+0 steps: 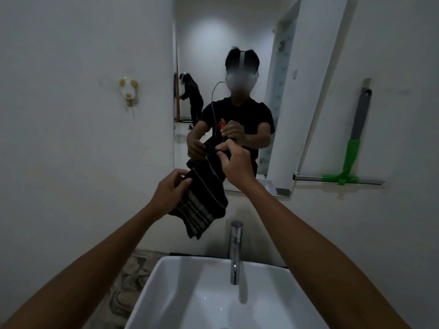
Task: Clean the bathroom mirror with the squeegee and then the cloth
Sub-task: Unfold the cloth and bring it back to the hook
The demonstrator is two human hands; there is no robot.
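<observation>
A dark cloth (204,198) with pale stripes hangs in the air in front of the lower part of the mirror (213,43). My left hand (169,188) grips its lower left edge. My right hand (234,162) pinches its top edge, higher up and close to the glass. The squeegee (351,160), with a grey handle, green neck and long metal blade, hangs on the wall to the right of the mirror, away from both hands.
A white basin (166,288) with a chrome tap (235,252) sits directly below my arms. A marbled counter (128,276) lies at its left. A small wall hook (129,87) is on the left wall. The mirror reflects me and another person behind.
</observation>
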